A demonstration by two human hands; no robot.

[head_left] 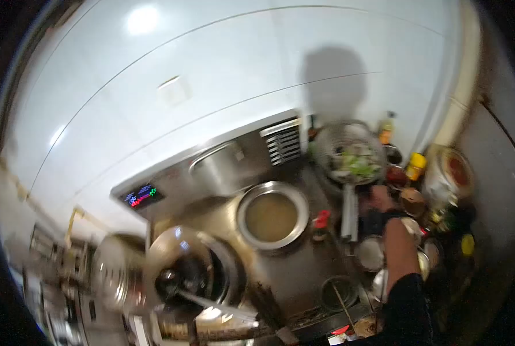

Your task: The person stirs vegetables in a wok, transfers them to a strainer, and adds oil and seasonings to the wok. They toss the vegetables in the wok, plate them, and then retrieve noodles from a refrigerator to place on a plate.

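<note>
On the steel cooktop (295,271), seen from the head camera, a right hand (380,203) reaches forward among small bowls and jars at the right side — its forearm in a dark sleeve runs up from the bottom edge. The hand sits just beside the handle (350,213) of a strainer (350,154), a wire basket holding green and pale vegetables. Blur hides the fingers, so I cannot tell whether they are curled on the handle or loose. No left hand appears.

Left of the strainer stands a round pot (272,215) of brownish liquid, set into the cooktop. Nearer the lower left lies a dark wok (189,271) with a ladle (211,303) resting in it. A small red bottle (321,220) stands between pot and handle. Yellow-capped bottles (415,166) line the back right corner, near a white tub (450,170) of red paste. A lit display (143,195) glows on the steel backsplash — white wall tiles rise behind.
</note>
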